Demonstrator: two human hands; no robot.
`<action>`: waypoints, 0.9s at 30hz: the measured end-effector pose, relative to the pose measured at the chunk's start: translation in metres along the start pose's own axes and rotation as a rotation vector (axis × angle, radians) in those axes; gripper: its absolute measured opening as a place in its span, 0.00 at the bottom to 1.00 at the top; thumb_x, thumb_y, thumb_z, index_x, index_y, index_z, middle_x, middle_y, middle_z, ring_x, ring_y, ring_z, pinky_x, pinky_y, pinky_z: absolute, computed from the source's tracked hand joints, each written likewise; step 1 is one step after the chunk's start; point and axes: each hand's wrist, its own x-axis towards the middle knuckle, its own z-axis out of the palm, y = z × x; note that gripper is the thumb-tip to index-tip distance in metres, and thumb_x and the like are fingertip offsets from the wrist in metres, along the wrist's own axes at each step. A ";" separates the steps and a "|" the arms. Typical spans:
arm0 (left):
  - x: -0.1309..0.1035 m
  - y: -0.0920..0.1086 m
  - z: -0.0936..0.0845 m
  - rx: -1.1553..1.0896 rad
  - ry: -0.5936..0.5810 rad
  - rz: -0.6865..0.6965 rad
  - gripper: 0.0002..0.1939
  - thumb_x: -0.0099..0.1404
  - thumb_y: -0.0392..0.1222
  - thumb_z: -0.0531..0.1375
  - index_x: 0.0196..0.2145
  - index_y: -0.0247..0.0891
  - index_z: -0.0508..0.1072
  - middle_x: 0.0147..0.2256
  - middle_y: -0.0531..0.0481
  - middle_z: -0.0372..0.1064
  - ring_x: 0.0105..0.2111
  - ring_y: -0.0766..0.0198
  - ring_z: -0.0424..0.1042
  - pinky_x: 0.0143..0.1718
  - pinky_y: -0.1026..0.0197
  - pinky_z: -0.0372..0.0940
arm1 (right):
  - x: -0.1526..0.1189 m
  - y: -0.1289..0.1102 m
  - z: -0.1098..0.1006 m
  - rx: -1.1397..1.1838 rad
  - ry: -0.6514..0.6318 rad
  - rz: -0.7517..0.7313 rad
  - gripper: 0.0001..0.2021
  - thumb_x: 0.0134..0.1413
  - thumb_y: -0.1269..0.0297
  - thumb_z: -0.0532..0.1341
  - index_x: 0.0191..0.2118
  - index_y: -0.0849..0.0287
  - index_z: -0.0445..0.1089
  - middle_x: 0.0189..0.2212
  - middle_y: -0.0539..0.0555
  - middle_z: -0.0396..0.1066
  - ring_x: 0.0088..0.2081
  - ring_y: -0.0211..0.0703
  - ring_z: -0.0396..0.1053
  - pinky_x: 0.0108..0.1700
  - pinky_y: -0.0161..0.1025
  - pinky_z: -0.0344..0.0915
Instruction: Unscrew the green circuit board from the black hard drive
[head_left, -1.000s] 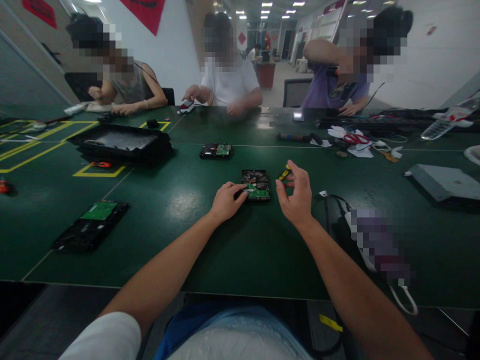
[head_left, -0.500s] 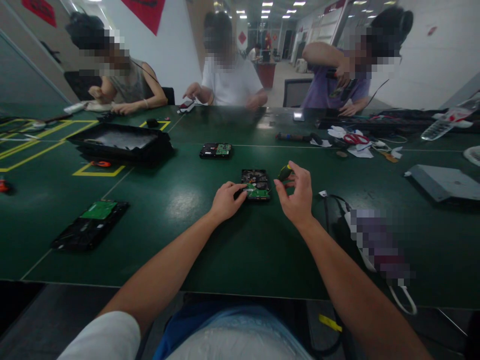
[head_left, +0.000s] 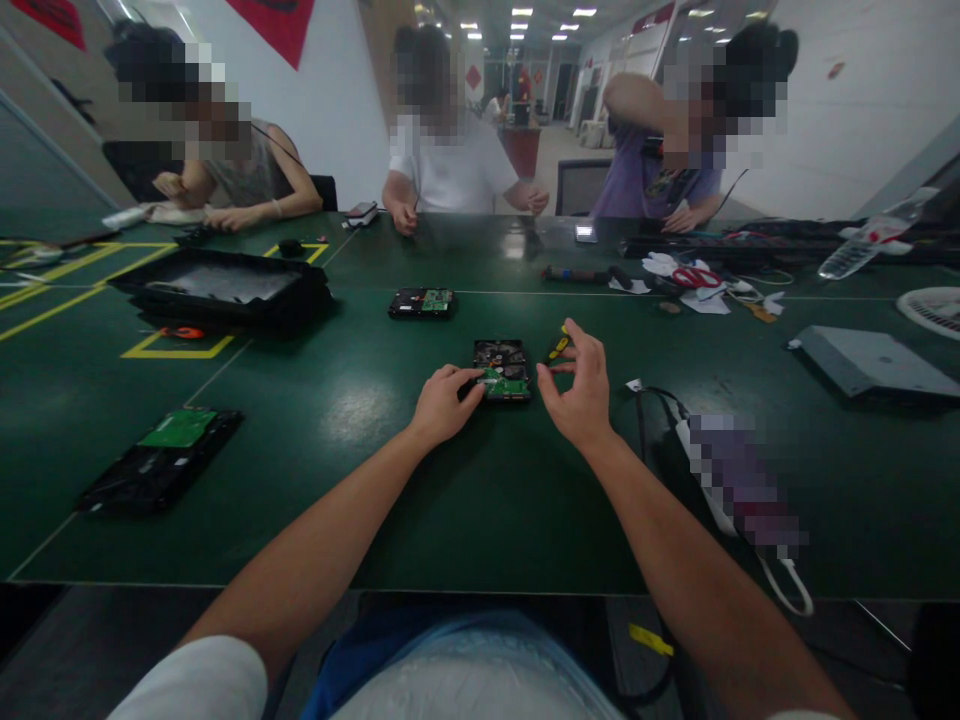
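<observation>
A black hard drive with a green circuit board lies on the green table in front of me. My left hand grips its left side, thumb and fingers at the board's edge. Just right of the drive, my right hand holds a yellow and black screwdriver between thumb and fingers, tilted, its handle end up. The screwdriver's tip is too small to make out.
Other drives lie farther back and at the left. A black tray stands at the back left. Right are a phone on a white power bank with a cable, and a grey metal box. Three people sit opposite.
The view has shifted slightly, moving the table items left. The screwdriver in my right hand has changed its tilt. The middle person's hand has left the phone across the table.
</observation>
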 end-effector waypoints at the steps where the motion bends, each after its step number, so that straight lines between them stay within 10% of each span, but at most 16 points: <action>1: 0.000 0.001 0.000 -0.001 0.001 0.002 0.19 0.73 0.49 0.60 0.57 0.42 0.78 0.46 0.42 0.74 0.47 0.53 0.74 0.50 0.50 0.69 | 0.000 0.000 0.000 -0.003 -0.002 0.000 0.38 0.65 0.63 0.63 0.75 0.42 0.47 0.63 0.60 0.60 0.48 0.51 0.72 0.43 0.51 0.83; 27: 0.000 0.003 -0.002 0.000 -0.011 -0.013 0.19 0.73 0.50 0.60 0.57 0.43 0.78 0.46 0.43 0.74 0.48 0.52 0.74 0.51 0.50 0.69 | -0.003 0.004 0.004 0.065 -0.095 0.066 0.37 0.69 0.58 0.60 0.76 0.47 0.42 0.57 0.60 0.74 0.47 0.51 0.78 0.48 0.55 0.81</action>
